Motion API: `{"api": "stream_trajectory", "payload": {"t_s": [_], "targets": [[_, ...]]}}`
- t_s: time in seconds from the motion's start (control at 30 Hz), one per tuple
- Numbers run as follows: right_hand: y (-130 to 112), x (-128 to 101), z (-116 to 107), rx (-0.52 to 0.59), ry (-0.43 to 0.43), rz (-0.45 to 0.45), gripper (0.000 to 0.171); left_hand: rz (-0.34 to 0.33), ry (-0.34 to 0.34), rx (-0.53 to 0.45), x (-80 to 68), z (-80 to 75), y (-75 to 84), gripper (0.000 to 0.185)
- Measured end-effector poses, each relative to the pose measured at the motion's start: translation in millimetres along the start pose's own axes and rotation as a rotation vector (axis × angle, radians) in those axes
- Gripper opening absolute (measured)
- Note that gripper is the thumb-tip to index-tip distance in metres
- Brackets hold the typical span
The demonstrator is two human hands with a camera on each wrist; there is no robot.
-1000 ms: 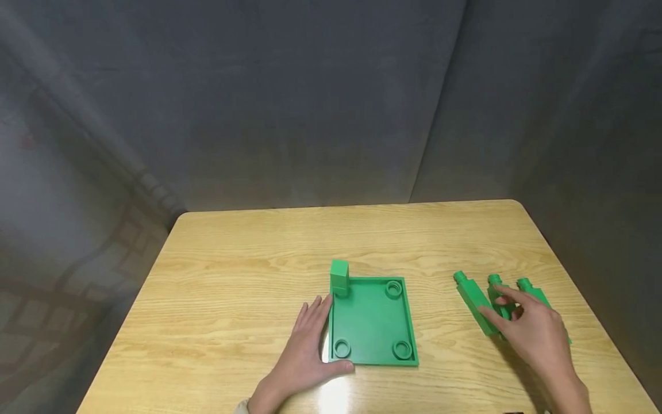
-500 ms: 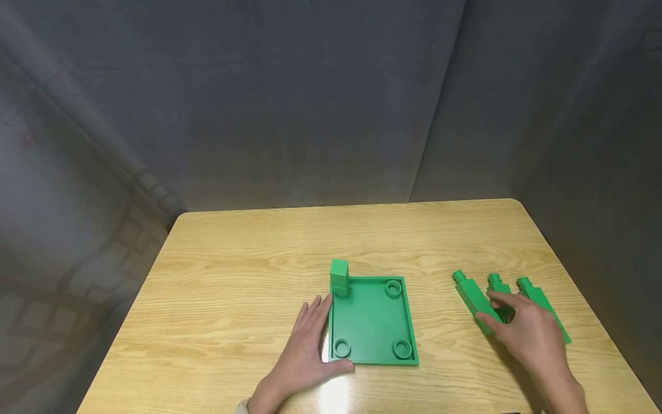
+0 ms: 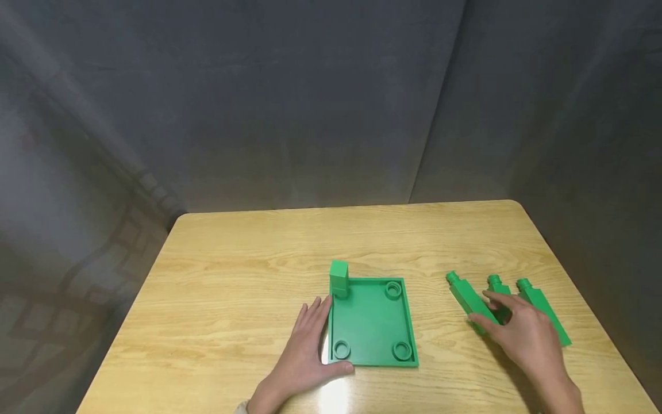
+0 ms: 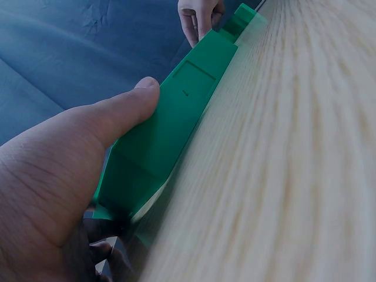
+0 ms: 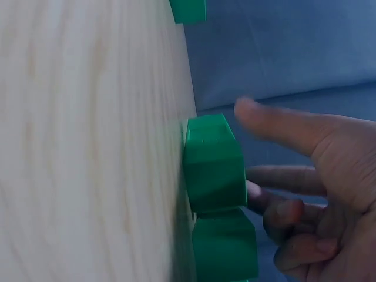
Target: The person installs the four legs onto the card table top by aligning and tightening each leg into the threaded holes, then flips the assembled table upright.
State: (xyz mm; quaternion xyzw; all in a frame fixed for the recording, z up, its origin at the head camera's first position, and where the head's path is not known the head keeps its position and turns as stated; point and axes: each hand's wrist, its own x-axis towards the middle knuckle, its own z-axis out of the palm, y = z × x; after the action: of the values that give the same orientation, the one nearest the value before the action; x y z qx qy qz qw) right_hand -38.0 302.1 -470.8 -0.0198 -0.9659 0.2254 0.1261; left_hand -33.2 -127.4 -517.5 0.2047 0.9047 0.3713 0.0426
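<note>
A green square toy tabletop [image 3: 369,322] lies on the table with round sockets in its corners. One square green leg [image 3: 339,279] stands upright at its far left corner. My left hand [image 3: 305,356] rests against the near left corner, fingers straight along the left side and thumb on the front edge. On the right, my right hand [image 3: 527,333] has thumb and fingers on either side of the leftmost lying leg [image 3: 468,296], whose threaded end points away. In the right wrist view, fingertips are right at this green leg [image 5: 214,170], the thumb held over its other side.
Two more green legs lie to the right: the middle leg [image 3: 499,290], partly hidden by my right hand, and the rightmost leg [image 3: 543,307]. The wooden table [image 3: 248,253] ends at a grey curtain [image 3: 310,115] at the back and sides.
My right hand has shifted slightly left, and the leftmost lying leg has moved left with it, away from the middle leg. The left hand and the tabletop stay put.
</note>
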Motion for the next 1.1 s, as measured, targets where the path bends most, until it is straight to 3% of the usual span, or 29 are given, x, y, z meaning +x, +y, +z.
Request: {"api": "stream_trajectory", "payload": {"t_s": [0.2, 0.73, 1.1], "targets": [[-0.2, 1.6, -6.0, -0.032, -0.097, 0.089, 0.081, -0.025, -0.022, -0.007, 0.8, -1.3, 0.5, 0.136], [-5.9, -2.5, -3.1, -0.102, -0.135, 0.058, 0.084, -0.066, -0.044, -0.034, 1.5, -1.7, 1.8, 0.137], [-8.6, -4.9, -2.6, -0.043, -0.029, 0.082, 0.070, -0.060, -0.034, -0.036, 0.4, -1.8, 1.5, 0.136]]}}
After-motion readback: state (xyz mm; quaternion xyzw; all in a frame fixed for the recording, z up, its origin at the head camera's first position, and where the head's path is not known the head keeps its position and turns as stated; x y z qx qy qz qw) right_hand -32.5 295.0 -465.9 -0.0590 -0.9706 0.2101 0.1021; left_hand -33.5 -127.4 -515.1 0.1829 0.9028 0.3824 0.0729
